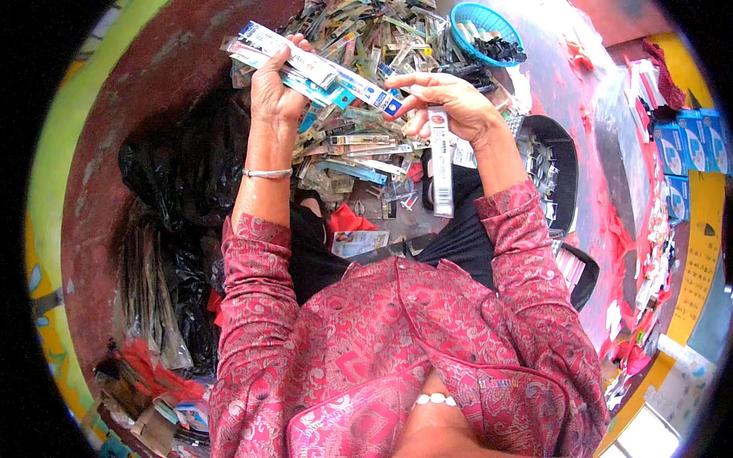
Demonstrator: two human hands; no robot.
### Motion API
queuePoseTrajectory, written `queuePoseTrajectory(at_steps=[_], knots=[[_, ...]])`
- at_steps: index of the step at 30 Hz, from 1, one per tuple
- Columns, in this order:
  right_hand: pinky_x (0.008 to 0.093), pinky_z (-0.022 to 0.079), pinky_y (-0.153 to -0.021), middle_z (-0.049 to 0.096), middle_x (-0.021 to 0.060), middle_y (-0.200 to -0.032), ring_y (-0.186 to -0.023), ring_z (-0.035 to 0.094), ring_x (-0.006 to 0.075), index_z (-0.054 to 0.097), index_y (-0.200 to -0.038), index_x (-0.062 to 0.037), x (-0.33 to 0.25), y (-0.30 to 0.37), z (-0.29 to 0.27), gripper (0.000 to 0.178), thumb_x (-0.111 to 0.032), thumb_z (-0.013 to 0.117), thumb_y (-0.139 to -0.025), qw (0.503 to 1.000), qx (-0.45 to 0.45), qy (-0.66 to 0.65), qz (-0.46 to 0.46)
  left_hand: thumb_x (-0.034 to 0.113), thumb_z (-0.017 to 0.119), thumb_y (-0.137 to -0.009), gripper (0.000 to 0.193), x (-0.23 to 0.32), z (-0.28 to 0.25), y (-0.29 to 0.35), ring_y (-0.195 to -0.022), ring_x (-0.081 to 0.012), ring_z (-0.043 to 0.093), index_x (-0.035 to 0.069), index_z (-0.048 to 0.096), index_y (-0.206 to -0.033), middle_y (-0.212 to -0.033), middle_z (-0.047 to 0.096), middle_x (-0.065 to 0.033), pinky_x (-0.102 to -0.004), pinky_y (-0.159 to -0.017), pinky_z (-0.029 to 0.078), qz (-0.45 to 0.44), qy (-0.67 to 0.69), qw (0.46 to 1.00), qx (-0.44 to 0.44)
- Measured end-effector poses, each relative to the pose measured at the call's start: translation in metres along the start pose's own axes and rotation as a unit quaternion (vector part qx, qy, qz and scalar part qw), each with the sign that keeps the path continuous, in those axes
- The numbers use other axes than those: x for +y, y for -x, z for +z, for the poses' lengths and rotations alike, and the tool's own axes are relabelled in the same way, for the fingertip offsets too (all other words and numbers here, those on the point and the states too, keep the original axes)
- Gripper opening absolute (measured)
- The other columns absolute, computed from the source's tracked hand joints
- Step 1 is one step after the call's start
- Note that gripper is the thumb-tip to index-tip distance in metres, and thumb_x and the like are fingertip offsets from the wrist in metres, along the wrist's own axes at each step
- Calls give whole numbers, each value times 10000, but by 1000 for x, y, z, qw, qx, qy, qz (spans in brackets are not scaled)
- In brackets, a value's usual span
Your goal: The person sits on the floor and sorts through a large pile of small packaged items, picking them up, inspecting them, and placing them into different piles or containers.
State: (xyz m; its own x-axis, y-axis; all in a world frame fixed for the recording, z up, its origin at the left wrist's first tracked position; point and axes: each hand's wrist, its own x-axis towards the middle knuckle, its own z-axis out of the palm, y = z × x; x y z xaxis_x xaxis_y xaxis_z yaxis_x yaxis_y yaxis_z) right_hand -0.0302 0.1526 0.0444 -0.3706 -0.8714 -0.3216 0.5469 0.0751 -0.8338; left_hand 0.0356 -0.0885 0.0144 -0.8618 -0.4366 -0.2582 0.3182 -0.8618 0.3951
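Two risks, near to far: right hand (pixel 450 107) only pinches one narrow white pack (pixel 440 164) by its top, so it may drop to lap, & left hand (pixel 273 84) clutching a fanned pack bundle (pixel 321 70) w/ closed fingers could spill into the loose pile (pixel 366 153).

A long, narrow blue-and-white packet (pixel 317 72) lies slanted at twelve o'clock, gripped in the left hand (pixel 273 90). Just right of it, a slim white strip pack (pixel 440 162) hangs upright from the right hand (pixel 450 107). Behind both, a heap of small clear and blue packets (pixel 359 145) spreads across twelve o'clock. A pale card (pixel 357 243) lies near the centre. At three o'clock, blue square boxes (pixel 691 149) stand in a row beside a yellow sign (pixel 699 267).
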Motion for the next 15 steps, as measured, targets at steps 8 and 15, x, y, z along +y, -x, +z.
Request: queuePoseTrajectory(at_steps=[8, 15], knots=[[162, 236, -309, 603, 67, -647, -344, 331, 17, 561, -889, -13, 1, -4, 25, 261, -258, 566, -798, 982, 101, 158, -9, -5, 501, -781, 276, 0, 1, 2, -915, -269, 523, -78, 455, -1043, -1005, 525, -174, -394, -874, 414, 10, 19, 1000, 3], [155, 205, -305, 591, 51, -627, -329, 300, 5, 545, -826, -47, 1, -7, 18, 102, -147, 554, -812, 978, 174, 78, -89, -54, 508, -670, 459, -4, 2, 4, -1073, -294, 475, -64, 390, -1114, -1122, 492, -200, -421, -963, 349, -19, -27, 997, -74]])
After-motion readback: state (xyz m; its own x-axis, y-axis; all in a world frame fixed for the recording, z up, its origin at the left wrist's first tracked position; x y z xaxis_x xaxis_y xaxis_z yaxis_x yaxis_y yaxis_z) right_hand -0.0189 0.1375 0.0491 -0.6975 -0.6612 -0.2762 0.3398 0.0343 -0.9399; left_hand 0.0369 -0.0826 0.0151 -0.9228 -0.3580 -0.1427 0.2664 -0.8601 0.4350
